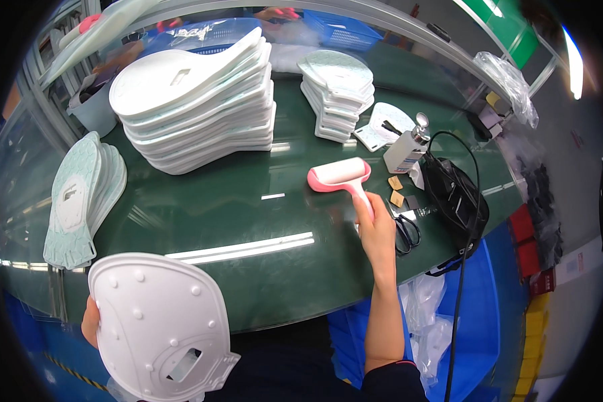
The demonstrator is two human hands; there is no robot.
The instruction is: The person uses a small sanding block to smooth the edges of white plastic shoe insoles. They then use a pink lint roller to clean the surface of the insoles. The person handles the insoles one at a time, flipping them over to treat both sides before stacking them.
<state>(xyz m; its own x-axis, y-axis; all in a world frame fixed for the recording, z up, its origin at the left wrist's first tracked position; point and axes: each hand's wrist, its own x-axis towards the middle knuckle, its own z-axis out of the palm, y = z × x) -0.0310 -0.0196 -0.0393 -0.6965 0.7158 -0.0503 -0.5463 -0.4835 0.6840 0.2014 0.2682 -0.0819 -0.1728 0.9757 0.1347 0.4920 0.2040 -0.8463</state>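
Note:
My left hand [91, 323] grips the edge of a white molded plastic panel [157, 308] at the lower left. The panel is tilted, with round bumps and a rectangular slot facing me; most of the fingers are hidden behind it. Over the middle right of the table my right hand [376, 231] is closed round the pink handle of a lint roller [340, 172], its white roll pointing away from me. Dark-handled scissors [409, 236] lie just right of that hand.
A tall stack of white panels [194, 120] stands on the green table [248, 275], with smaller piles [338, 87] behind and patterned panels [80, 194] at left. A pump bottle [403, 153], black bag [459, 201] and cable sit at right. A blue bin [479, 301] stands below the edge.

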